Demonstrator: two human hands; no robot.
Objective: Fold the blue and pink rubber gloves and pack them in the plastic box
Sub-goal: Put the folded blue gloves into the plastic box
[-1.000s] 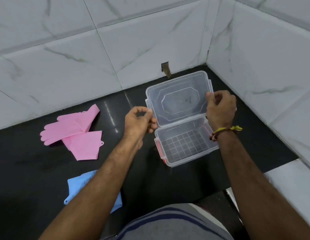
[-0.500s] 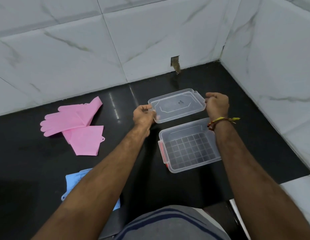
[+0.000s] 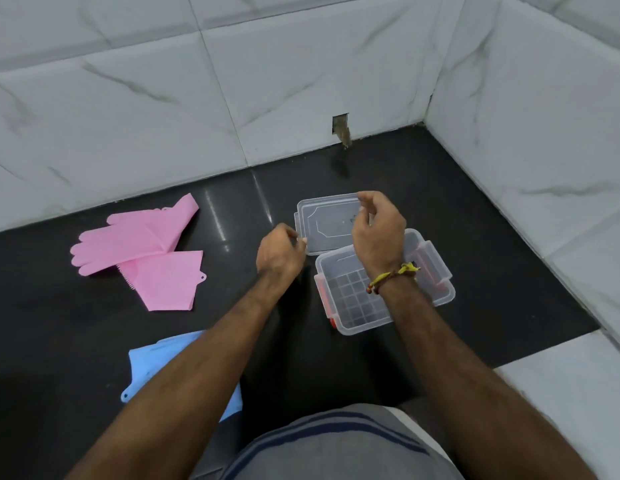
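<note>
While the lid (image 3: 327, 221) lies flat on the black counter (image 3: 440, 188), the left hand (image 3: 279, 256) has its fingertips pinched at the lid's near left corner; whether they grip it or merely touch it cannot be told. The right hand (image 3: 377, 233) hovers over the lid's right end with fingers loosely curled, apparently holding nothing. The lid sits just behind the plastic box (image 3: 436, 296), on the wall side, probably so the opening is free for packing and the lid is within reach for closing. The box stands open and empty near the counter's right rear corner, with its clips folded outward. Toward the left edge, well apart from the box, lie the pink gloves (image 3: 142, 251), one overlapping the other. The blue gloves (image 3: 163, 362) lie at the near edge, partly hidden under the left forearm. Neither pair is packed yet.
</note>
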